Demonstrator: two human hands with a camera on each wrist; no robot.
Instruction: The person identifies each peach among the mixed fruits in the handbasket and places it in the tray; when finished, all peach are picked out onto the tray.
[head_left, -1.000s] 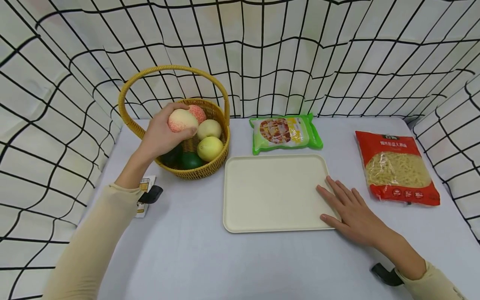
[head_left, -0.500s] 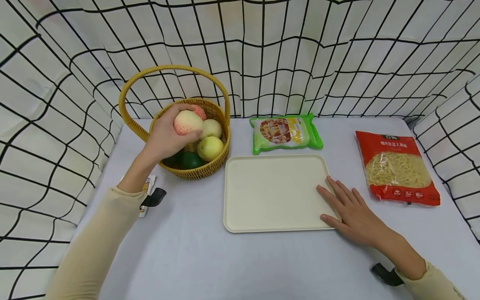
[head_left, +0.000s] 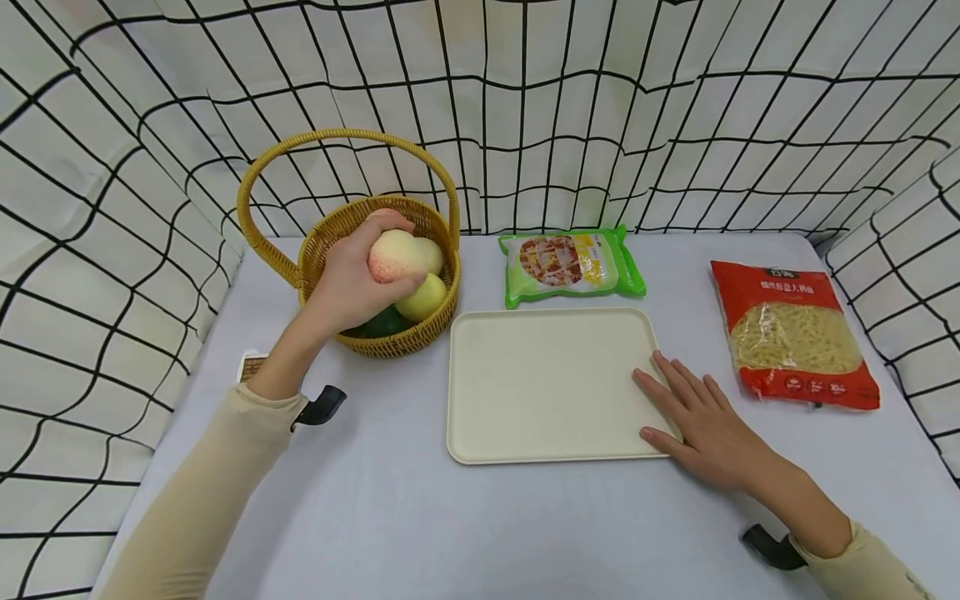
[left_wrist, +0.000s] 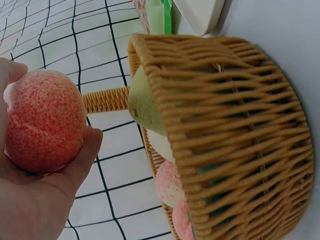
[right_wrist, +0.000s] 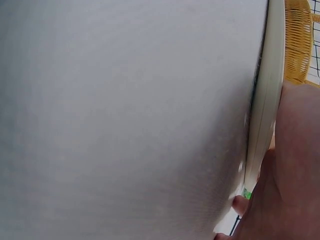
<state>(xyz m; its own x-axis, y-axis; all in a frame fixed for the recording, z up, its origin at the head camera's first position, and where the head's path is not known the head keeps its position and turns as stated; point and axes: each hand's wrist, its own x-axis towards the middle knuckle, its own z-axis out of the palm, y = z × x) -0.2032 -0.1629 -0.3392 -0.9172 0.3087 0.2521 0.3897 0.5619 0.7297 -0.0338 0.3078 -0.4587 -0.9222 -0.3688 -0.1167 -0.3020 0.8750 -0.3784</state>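
Observation:
My left hand (head_left: 348,279) grips a pink and cream peach (head_left: 393,256) between thumb and fingers, over the wicker basket (head_left: 318,237). In the left wrist view the peach (left_wrist: 45,120) is above the basket's rim, apart from it. Inside the basket lie a yellow lemon (head_left: 422,300), a dark green fruit (head_left: 381,323) and a pale round fruit (head_left: 431,252), partly covered by the held peach. More pink peaches (left_wrist: 170,182) show there in the left wrist view. My right hand (head_left: 701,433) rests with spread, straight fingers on the right edge of a cream tray (head_left: 555,383).
A green food packet (head_left: 572,265) lies behind the tray. To the right is a red bag of pasta (head_left: 797,335). A small printed packet (head_left: 253,367) is partly hidden under my left wrist. The basket's tall handle (head_left: 345,135) arches up, and black wire grid (head_left: 525,108) surrounds the table.
My left hand has carried the peach to the right and slightly down, across the basket, covering more of the pale fruit and lemon. My right hand stays on the tray.

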